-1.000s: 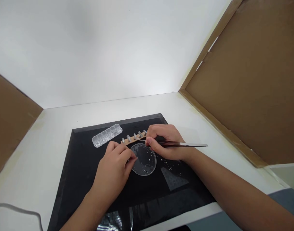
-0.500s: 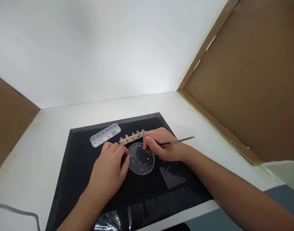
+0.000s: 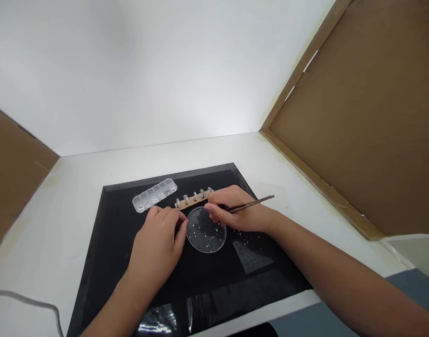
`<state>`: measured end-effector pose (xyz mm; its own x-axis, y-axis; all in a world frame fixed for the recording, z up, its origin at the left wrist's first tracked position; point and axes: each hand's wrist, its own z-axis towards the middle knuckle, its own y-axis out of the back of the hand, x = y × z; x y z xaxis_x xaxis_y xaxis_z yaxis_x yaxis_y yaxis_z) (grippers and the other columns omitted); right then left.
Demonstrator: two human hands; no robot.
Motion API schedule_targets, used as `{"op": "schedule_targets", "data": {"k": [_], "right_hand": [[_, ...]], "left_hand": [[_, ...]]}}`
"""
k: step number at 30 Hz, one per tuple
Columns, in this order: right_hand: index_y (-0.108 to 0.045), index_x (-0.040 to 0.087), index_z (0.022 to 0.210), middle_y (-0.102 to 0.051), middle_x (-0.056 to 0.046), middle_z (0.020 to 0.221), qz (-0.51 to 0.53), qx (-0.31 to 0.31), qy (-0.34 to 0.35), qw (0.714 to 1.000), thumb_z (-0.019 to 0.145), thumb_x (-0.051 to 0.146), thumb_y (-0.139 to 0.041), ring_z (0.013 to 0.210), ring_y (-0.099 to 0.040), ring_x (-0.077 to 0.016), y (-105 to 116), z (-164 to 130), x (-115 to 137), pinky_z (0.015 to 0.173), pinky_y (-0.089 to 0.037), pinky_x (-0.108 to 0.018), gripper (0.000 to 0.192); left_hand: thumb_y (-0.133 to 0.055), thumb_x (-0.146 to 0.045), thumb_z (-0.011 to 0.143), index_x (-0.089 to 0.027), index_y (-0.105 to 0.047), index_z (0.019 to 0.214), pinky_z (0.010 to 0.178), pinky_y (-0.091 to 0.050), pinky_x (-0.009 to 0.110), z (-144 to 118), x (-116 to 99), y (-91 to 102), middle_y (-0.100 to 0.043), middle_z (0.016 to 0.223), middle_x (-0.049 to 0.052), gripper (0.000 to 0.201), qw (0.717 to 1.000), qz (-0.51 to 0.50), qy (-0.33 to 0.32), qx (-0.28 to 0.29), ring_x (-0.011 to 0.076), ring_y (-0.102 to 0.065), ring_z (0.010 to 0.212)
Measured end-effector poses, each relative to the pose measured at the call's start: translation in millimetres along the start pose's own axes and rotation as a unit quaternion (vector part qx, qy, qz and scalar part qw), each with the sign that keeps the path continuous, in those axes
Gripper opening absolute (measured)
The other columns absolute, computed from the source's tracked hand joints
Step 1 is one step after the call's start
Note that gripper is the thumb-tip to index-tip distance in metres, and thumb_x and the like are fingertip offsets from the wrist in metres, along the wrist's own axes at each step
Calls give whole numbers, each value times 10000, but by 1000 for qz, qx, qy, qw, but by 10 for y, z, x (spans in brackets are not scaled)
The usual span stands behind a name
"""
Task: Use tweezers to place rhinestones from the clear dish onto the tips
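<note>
Plainly, the desk (image 3: 42, 224) carries everything, with a black mat (image 3: 112, 252) on it. Taking the dish as a clock, twelve farthest away, the left hand (image 3: 158, 238) has its fingers drawn together at ten o'clock, beside the rim; I cannot tell whether they pinch it. The right hand (image 3: 244, 217) leans in from two o'clock.

The clear dish (image 3: 198, 240) lies flat on the mat between them. It looks light, stiff and perhaps brittle, liable to slide; the rim seems the best hold. At ten o'clock beyond it, the compartment case (image 3: 154, 195) looks like thin, rigid plastic, best taken by its long sides. Towards eleven, the strip (image 3: 191, 202) bearing silvery pieces is probably safest held at its ends.

The right hand's fingers close narrowly on the tweezers (image 3: 255, 202), which look slim and springy. Smallest, the bits (image 3: 217, 230) scattered in the dish seem nearly weightless, hard and easily flicked away; tweezers suit them better than fingertips.
</note>
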<state>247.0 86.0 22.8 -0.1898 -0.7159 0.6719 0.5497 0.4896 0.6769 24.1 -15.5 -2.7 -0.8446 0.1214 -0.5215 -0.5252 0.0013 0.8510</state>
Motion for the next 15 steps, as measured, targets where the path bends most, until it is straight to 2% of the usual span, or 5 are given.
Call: {"op": "schedule_targets", "data": {"k": [6,11,15], "right_hand": [[-576,176,792,-618,15,653,-22,2,4,1000,1123,298,-469,587,-542,-102,-15,-5,-6,586,-398,-235,369],[-578,181,817,-620,13,666,-29,10,2,1000,1122,300,-468,592,-533,-108,-19,-8,-7,586,-383,-239,345],[-565,188,797,-619,10,667,-36,16,-6,999,1121,305,-463,588,-516,-114,-22,-13,-8,586,-372,-249,360]], "left_hand": [[-553,-321,1084,-235,-638,909,662,-365,298,15,-39,26,-685,899,17,213,999,24,28,26,227,-610,888],[-404,-340,1135,-237,-603,958,638,-320,301,40,-85,46,-685,900,26,285,994,44,72,63,217,-635,812],[-387,-323,1130,-246,-593,1015,657,-337,307,34,-60,37,-690,920,24,248,996,28,64,52,222,-660,838]]}}
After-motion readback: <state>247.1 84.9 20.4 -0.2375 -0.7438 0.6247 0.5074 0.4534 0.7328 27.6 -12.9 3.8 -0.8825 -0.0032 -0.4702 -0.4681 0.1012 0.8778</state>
